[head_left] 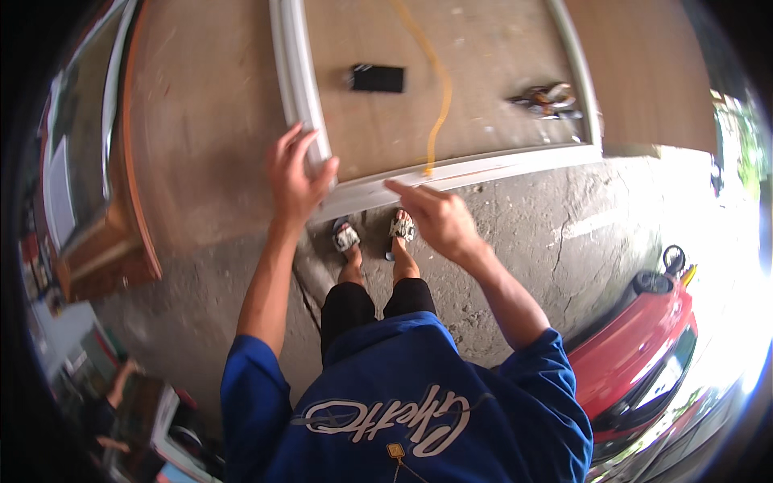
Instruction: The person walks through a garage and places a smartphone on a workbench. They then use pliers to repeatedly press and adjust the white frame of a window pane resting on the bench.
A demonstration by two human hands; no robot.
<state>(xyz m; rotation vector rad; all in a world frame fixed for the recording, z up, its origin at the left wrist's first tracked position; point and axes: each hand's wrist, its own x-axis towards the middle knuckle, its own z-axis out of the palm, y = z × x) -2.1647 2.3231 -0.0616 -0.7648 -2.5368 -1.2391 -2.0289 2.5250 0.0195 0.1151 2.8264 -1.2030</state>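
A white frame [499, 167] of long straight profiles lies on a brown board surface in front of me. My left hand [296, 181] is at its near left corner, fingers spread and slightly bent, by the left profile [299, 76]; I cannot tell whether it touches. Over the near profile is my right hand [441, 221], its index finger stretched out toward the left and the other fingers curled. Nothing shows in it, and it is a little blurred. A yellow cord [443, 88] runs across the board to the near profile, ending close to the right fingertips.
Inside the frame lie a black flat rectangular object [378, 78] and a small cluttered heap [551, 98] I cannot make out. An orange-edged wooden piece [133, 185] stands left. A red car [636, 350] is at right on the concrete floor [515, 282]. Another person's arm [121, 382] shows lower left.
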